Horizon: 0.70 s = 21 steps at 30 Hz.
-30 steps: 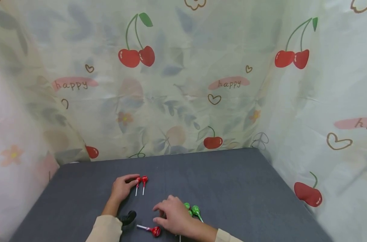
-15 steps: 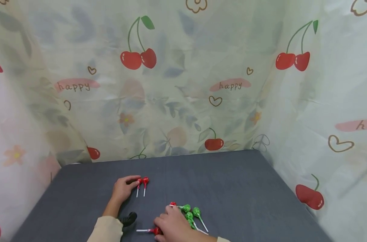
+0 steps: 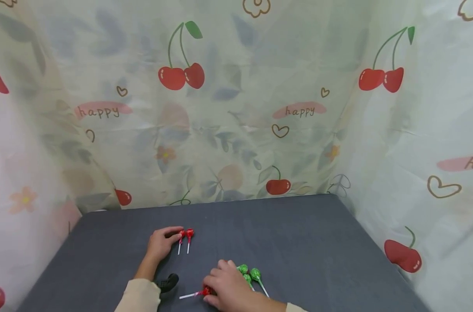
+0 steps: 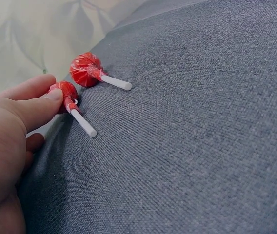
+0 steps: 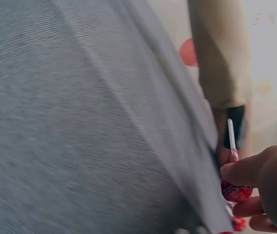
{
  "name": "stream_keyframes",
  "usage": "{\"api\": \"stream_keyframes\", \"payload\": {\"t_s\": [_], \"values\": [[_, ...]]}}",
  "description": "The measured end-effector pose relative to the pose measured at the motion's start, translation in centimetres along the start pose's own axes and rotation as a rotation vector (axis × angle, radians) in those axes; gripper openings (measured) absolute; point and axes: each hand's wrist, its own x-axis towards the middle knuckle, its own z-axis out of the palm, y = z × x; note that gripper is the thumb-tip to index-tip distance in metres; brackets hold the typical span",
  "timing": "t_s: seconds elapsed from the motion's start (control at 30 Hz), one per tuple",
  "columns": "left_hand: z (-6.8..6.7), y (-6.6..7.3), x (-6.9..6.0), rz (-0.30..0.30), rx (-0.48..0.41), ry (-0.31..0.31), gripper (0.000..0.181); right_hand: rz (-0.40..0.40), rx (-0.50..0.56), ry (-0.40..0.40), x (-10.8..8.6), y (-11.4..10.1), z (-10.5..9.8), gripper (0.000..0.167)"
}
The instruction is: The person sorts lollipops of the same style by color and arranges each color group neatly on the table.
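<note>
Two red lollipops lie side by side on the dark cloth, sticks toward the person. My left hand [image 3: 160,245] pinches the head of the nearer one [image 4: 66,96] between thumb and fingers; the other [image 4: 86,69] is just beyond it, untouched. My right hand [image 3: 230,288] has thumb and fingers around the head of another red lollipop [image 5: 236,191], whose white stick points left in the head view. Right beside that hand, several green lollipops [image 3: 255,274] lie partly hidden behind it.
A black curved object [image 3: 169,283] is beside the left wrist. The dark cloth-covered table [image 3: 299,242] reaches back to a printed curtain [image 3: 221,130], which also hangs at both sides.
My right hand has come down onto the red lollipop near the front, and its stick has turned slightly. The left hand keeps its pinch in the same place.
</note>
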Motion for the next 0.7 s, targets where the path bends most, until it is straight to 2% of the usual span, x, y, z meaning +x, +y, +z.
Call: {"api": "stream_keyframes", "payload": {"t_s": [0.2, 0.37, 0.5, 0.7], "values": [[0.1, 0.0, 0.1, -0.004, 0.003, -0.002, 0.025, 0.08, 0.189, 0.025, 0.2, 1.1, -2.2, 0.02], [0.0, 0.0, 0.0, 0.006, 0.009, 0.006, 0.025, 0.088, 0.381, 0.078, 0.7, 2.1, -3.5, 0.022], [0.0, 0.0, 0.0, 0.005, 0.011, 0.008, 0.025, 0.1, 0.455, 0.108, 1.2, 2.8, -4.5, 0.024], [0.1, -0.2, 0.1, -0.004, 0.01, 0.0, 0.025, 0.138, 0.51, 0.128, 2.1, 3.9, -5.4, 0.024]]}}
